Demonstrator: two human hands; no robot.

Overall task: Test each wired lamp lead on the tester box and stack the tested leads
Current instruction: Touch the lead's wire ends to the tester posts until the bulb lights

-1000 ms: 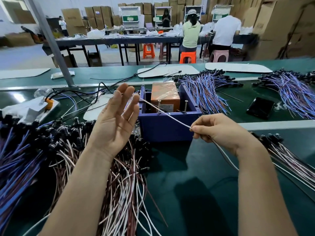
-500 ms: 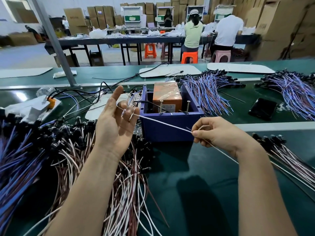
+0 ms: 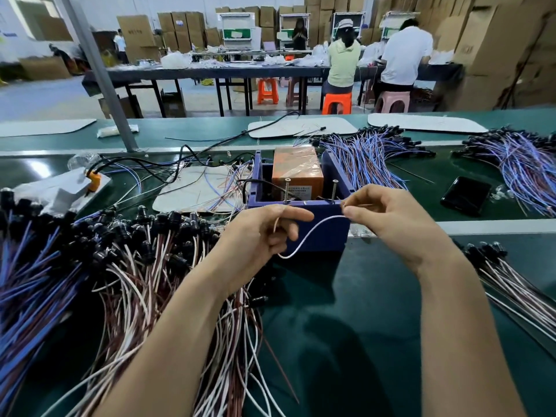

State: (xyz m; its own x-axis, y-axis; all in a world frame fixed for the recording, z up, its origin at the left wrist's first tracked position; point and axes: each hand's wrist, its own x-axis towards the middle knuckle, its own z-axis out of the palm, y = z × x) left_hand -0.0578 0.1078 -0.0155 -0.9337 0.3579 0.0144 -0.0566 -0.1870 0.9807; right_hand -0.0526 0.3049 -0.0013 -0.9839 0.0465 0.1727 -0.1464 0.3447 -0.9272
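Head; left hand (image 3: 258, 236) and right hand (image 3: 391, 224) pinch white lead (image 3: 307, 237); long axis left-right, sagging

I see a black phone (image 3: 465, 195) lying flat on the green belt (image 3: 361, 326), right side. On the left, an orange plug (image 3: 94, 179) sits on a white block (image 3: 60, 188); the detail is blurred. A grey post (image 3: 99, 73) rises behind it, and a white board (image 3: 421, 122) lies on the far belt. Beyond is a long dark table (image 3: 210, 73) with two people seated, backs to me: a pale green top (image 3: 343, 63) on an orange stool (image 3: 337, 103) and a white shirt (image 3: 404, 55) on a pink stool (image 3: 392, 101). Cardboard boxes (image 3: 493, 40) are stacked behind.
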